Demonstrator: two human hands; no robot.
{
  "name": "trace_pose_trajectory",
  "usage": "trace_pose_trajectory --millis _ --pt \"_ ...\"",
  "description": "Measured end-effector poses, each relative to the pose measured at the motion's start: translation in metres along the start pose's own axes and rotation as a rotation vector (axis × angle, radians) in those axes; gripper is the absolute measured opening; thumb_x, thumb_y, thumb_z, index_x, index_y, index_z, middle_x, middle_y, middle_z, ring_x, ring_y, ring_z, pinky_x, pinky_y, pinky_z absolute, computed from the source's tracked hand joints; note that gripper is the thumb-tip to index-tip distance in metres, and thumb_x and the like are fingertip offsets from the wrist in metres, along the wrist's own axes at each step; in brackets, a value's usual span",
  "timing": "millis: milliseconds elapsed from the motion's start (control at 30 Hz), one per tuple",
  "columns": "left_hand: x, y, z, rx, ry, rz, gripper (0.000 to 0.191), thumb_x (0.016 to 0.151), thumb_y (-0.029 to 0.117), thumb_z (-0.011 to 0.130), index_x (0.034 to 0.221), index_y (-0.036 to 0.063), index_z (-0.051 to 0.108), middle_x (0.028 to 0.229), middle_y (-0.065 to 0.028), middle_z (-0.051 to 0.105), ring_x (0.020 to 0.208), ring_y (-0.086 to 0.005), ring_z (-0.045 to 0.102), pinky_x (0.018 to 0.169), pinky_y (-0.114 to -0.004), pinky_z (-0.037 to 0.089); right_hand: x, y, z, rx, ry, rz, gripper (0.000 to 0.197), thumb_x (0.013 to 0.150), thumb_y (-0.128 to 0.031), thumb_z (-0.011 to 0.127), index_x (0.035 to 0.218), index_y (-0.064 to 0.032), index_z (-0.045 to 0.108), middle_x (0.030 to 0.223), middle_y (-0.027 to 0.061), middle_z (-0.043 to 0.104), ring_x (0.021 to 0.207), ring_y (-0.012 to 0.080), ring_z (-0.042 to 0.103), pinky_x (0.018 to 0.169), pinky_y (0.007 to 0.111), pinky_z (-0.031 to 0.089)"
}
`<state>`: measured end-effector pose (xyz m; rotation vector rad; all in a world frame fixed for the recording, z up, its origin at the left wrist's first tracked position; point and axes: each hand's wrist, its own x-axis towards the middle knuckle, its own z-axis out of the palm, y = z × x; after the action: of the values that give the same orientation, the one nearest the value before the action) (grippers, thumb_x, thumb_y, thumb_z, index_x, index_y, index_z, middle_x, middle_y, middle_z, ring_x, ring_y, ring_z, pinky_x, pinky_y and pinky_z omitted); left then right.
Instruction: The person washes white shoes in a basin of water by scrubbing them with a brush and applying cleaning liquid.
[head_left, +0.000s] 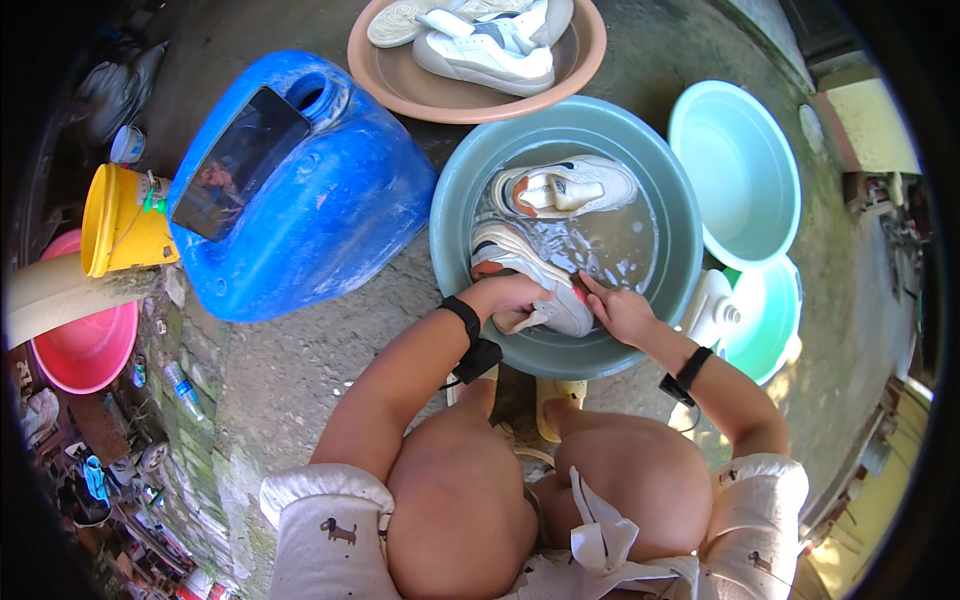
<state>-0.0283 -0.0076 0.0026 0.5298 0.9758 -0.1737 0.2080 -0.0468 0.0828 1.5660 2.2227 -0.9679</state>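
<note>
My left hand (517, 292) grips a white sneaker (551, 281) with grey and orange parts, tilted on its side in the teal plastic basin (679, 225). My right hand (624, 311) holds a small brush (579, 286) against the sole edge of this sneaker. Only a dark part and some red of the brush show; my fingers cover the rest. Behind them a matching sneaker (600, 186) lies in the murky, slightly foamy water (615, 240), with its orange heel to the left.
Several white shoes (487, 60) fill a brown basin (409, 101) beyond. At left, a smartphone (240, 165) rests on a blue plastic jerrycan (352, 202), near a yellow bucket (127, 217). A pale-green basin (739, 180), a white bottle (709, 311) and a green basin (769, 319) stand right.
</note>
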Motion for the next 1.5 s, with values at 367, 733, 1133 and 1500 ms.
trace_pose_trajectory --millis 367,733,1133,1500 --pt "0.010 0.001 0.009 0.133 0.069 0.001 0.046 0.093 0.025 0.062 0.128 -0.0038 0.050 0.112 -0.0145 0.063 0.099 -0.0234 0.063 0.088 -0.031 0.048 0.105 -0.053 0.002 0.228 0.194 -0.075 0.050 0.099 -0.035 0.038 0.145 -0.0167 0.039 0.075 0.0253 0.065 0.066 0.0429 0.063 0.067 0.050 0.052" --pt "0.019 -0.008 0.005 0.053 -0.055 0.134 0.044 0.092 0.023 0.060 0.123 -0.0064 0.052 0.115 -0.0160 0.062 0.102 -0.0245 0.062 0.089 -0.035 0.049 0.103 -0.057 -0.005 0.158 0.181 -0.096 0.050 0.099 -0.037 0.039 0.146 -0.0195 0.038 0.073 0.0224 0.065 0.066 0.0406 0.064 0.065 0.050 0.052" --pt "0.004 0.003 0.008 0.124 0.014 0.004 0.049 0.096 0.027 0.057 0.125 -0.0115 0.049 0.120 -0.0184 0.060 0.106 -0.0239 0.061 0.091 -0.032 0.047 -0.004 0.000 -0.023 -0.107 -0.118 -0.050 0.050 0.100 -0.037 0.036 0.147 -0.0229 0.034 0.074 0.0182 0.066 0.067 0.0373 0.065 0.064 0.047 0.053" --pt "0.009 -0.006 -0.003 0.070 -0.006 -0.012 0.044 0.096 0.026 0.056 0.121 -0.0102 0.052 0.111 -0.0165 0.063 0.100 -0.0230 0.062 0.086 -0.033 0.049 0.039 -0.020 0.007 0.067 0.010 -0.034 0.051 0.100 -0.034 0.037 0.149 -0.0222 0.031 0.073 0.0218 0.065 0.065 0.0412 0.063 0.064 0.050 0.051"
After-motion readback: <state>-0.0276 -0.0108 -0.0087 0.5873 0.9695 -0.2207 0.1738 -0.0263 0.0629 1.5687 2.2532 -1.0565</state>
